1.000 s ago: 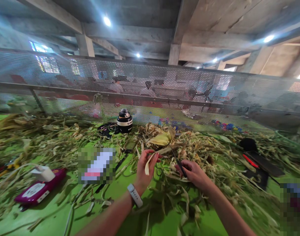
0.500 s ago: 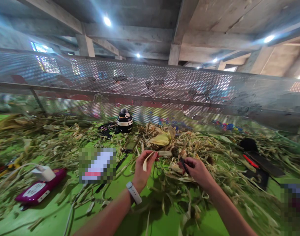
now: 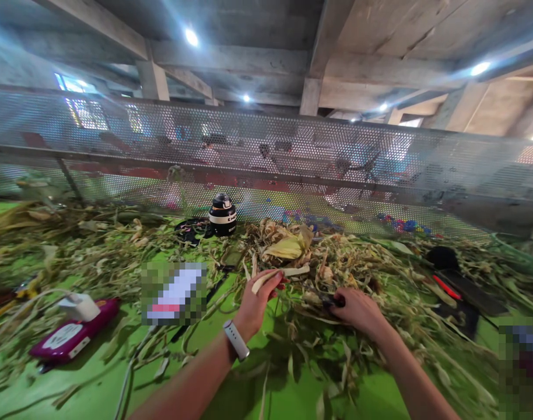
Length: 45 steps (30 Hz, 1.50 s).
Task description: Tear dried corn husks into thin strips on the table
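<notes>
My left hand [image 3: 256, 303], with a pale watch [image 3: 236, 340] at the wrist, pinches a strip of dried corn husk [image 3: 296, 270] between thumb and fingers. One end of the strip lies over the hand, and the other points right, over the husk pile. To the right, my right hand [image 3: 358, 310] is closed round a small dark tool [image 3: 332, 300], low over the loose husk. The fingers cover most of this tool, so its kind does not show. A broader yellow-green husk [image 3: 290, 246] rests on the pile [image 3: 336, 259] beyond both hands.
Husk scraps cover much of the green table [image 3: 223, 379]. A black bottle [image 3: 223, 216] stands before the perforated metal screen [image 3: 258, 163]. At left lie a purple power bank [image 3: 74, 335], a white plug [image 3: 79, 307] and a blurred-out phone [image 3: 174, 293]. A black, red-marked object [image 3: 448, 287] lies right.
My right hand has turned palm down and moved slightly right and lower, bringing the dark tool from a steep to a flatter angle. The strip's left end now lies against my left hand instead of hanging.
</notes>
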Available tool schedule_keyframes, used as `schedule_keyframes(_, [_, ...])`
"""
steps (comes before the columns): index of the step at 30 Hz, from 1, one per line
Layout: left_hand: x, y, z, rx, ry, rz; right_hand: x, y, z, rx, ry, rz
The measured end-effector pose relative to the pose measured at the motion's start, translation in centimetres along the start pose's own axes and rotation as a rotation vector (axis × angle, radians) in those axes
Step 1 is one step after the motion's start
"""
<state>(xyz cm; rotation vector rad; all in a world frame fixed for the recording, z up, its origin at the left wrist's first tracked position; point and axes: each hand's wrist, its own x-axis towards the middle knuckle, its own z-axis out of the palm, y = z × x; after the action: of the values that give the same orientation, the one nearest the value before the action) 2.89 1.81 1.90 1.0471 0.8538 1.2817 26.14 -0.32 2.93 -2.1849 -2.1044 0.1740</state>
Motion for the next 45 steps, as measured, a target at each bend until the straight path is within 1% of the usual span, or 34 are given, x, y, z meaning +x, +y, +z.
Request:
schedule_keyframes(2, [0.1,-0.2,-0.1,-0.035,-0.002,-0.037,-0.2,-0.3,0.1,-0.022,0.019,-0.018])
schedule_keyframes(5, [0.1,-0.2,0.0,-0.082,0.008,-0.076,-0.3,-0.7,0.2,-0.030,0.013,0.017])
schedule_keyframes(7, [0.0,0.0,0.1,-0.059,-0.010,-0.072,-0.3,-0.6,0.3,0.004,-0.025,0.018])
schedule_keyframes(12, [-0.4,0.8,0.3,0.061,-0.093,-0.012,0.2,0.5,0.1,0.173,-0.104,-0.092])
schedule_keyframes(13, [-0.5,0.9,0.3,0.074,-0.107,0.001,0.3,0.6,0.0,0.187,-0.092,-0.088])
schedule_keyframes(15, [-0.5,1.1,0.4,0.094,-0.129,0.014,0.3,0.5,-0.2,0.240,-0.014,-0.093])
schedule_keyframes(17, [-0.6,1.2,0.4,0.107,-0.140,0.013,0.2,0.0,-0.4,0.411,0.063,-0.168])
schedule_keyframes(19, [-0.7,1.2,0.4,0.126,-0.167,0.006,-0.1,-1.0,-0.4,0.660,0.092,-0.291])
schedule_keyframes(21, [-0.7,1.0,0.3,0.144,-0.230,-0.024,-0.5,-2.0,-0.3,0.855,0.106,-0.403])
schedule_keyframes(23, [-0.7,0.8,0.1,0.143,-0.309,-0.096,-1.0,-2.8,-0.2,0.940,0.158,-0.517])
schedule_keyframes(25, [-0.7,0.5,0.0,0.122,-0.371,-0.179,-1.3,-3.3,-0.2,0.958,0.214,-0.619])
schedule_keyframes(28, [-0.6,0.1,0.0,0.093,-0.412,-0.258,-1.5,-3.6,-0.1,0.928,0.269,-0.682])
schedule_keyframes(32, [-0.6,-0.4,0.2,0.035,-0.382,-0.351,-1.6,-3.8,0.0,0.876,0.309,-0.758])
schedule_keyframes(34, [-0.6,-0.6,0.4,0.006,-0.367,-0.381,-1.7,-4.0,0.1,0.830,0.340,-0.773])
schedule_keyframes(37, [-0.8,-0.6,0.7,0.018,-0.358,-0.370,-2.0,-4.4,0.3,0.740,0.371,-0.802])
schedule_keyframes(41, [-1.1,-0.3,0.9,0.105,-0.331,-0.289,-2.1,-4.8,0.8,0.706,0.356,-0.856])
schedule_keyframes(45, [-1.3,-0.3,1.2,0.188,-0.310,-0.211,-2.0,-5.0,1.0,0.735,0.314,-0.806])
